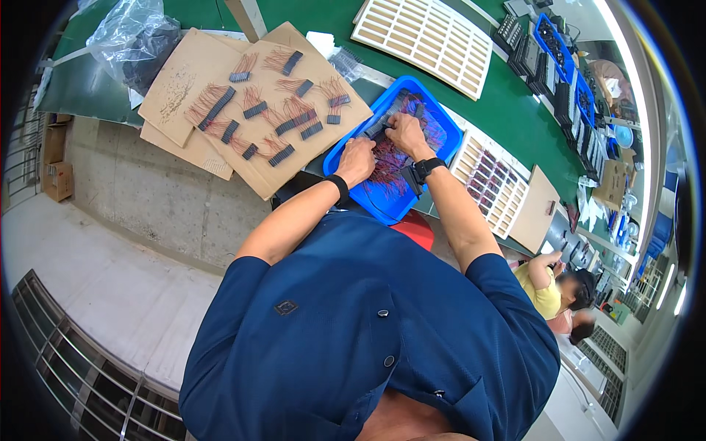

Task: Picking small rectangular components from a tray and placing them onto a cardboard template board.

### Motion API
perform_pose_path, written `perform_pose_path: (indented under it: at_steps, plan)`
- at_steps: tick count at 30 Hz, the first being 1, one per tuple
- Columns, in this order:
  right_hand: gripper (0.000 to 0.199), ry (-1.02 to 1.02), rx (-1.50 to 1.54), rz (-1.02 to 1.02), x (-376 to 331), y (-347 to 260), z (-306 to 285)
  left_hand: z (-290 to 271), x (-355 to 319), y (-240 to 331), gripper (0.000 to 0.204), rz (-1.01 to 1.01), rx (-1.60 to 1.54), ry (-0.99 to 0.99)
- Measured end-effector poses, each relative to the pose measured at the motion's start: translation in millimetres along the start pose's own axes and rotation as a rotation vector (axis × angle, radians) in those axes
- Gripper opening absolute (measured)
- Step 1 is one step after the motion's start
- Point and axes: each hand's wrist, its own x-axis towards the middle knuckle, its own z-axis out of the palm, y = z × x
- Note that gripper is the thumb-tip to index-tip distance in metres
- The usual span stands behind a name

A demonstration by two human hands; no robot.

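Observation:
My left hand [358, 158] and my right hand [408, 136] are both inside a blue plastic tub [454, 132]. Between their closed fingers is a dark strip of small blocks [376, 131], partly hidden by the fingers. Red thin wires [388, 167] fill the tub in a tangle, with more dark pieces among them. Left of the tub, a cardboard sheet [334, 131] carries several dark block strips [217, 108] with red wires fanning out.
A white slotted tray [423, 44] lies on the green table [515, 121]. Right of the tub, another white tray [507, 218] holds dark red-wired parts. A clear plastic bag [132, 33] sits far left. A red stool [415, 231] stands below. A person in yellow [540, 294] works at right.

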Motion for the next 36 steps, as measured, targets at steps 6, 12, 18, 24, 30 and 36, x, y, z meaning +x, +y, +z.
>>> perform_pose_path:
  at_steps: [6,12,18,24,30,36]
  plan:
    - [0.026,-0.032,0.261,0.219,-2.5,-0.8,-6.3,0.0,-2.2,-2.2,0.026,-0.068,-0.020,-0.048]
    - [0.022,-0.022,0.320,0.297,-2.9,12.0,-5.2,9.7,7.8,-2.1,0.021,0.012,-0.052,0.014]
    - [0.025,0.212,0.075,0.190,8.9,-15.8,32.7,-7.0,2.0,-8.0,0.022,-0.034,-0.018,-0.090]
    - [0.022,0.256,0.217,0.328,10.4,-1.5,58.3,-10.1,10.3,8.4,0.023,0.035,-0.022,-0.191]
    - [0.026,0.393,0.384,0.186,-24.0,-18.3,32.8,-14.5,14.0,7.4,0.024,0.004,-0.040,-0.180]
    - [0.028,0.339,0.612,0.184,-61.6,-46.1,10.3,-25.7,6.8,5.1,0.026,-0.002,0.007,-0.159]
